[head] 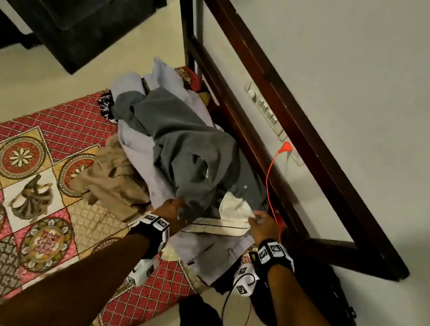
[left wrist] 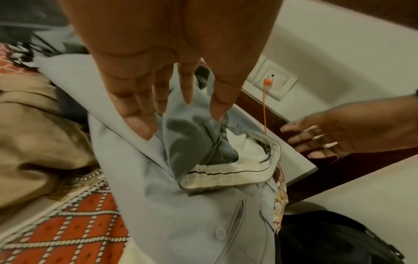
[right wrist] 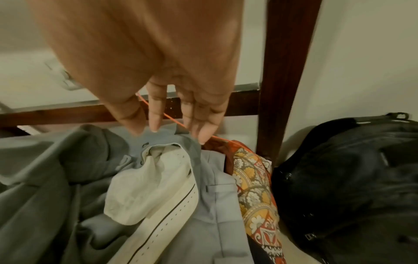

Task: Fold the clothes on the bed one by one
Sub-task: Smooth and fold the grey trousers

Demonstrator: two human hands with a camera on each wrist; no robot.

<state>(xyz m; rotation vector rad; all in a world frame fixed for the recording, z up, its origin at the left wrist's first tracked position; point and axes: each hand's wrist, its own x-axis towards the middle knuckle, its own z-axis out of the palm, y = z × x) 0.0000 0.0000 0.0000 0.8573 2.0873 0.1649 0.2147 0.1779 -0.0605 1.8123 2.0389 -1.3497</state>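
A heap of clothes lies at the bed's corner beside the frame. Grey trousers (head: 183,141) (left wrist: 192,142) (right wrist: 45,178) are on top, their cream waistband lining (head: 230,216) (left wrist: 221,176) (right wrist: 158,196) turned outward. A pale blue buttoned shirt (head: 203,245) (left wrist: 181,214) lies under them, and a tan garment (head: 115,181) (left wrist: 34,125) sits to the left. My left hand (head: 174,207) (left wrist: 181,121) reaches down with straight fingers, tips touching the grey cloth. My right hand (head: 263,221) (left wrist: 316,141) (right wrist: 172,130) hovers with fingers spread at the waistband's far edge, holding nothing.
The patterned red and yellow bedsheet (head: 21,188) stretches to the left. A dark wooden bed frame (head: 272,115) runs along the wall. An orange cable (head: 269,177) hangs from a wall socket (left wrist: 271,80) just past my right hand. A black bag (right wrist: 339,178) sits on the floor.
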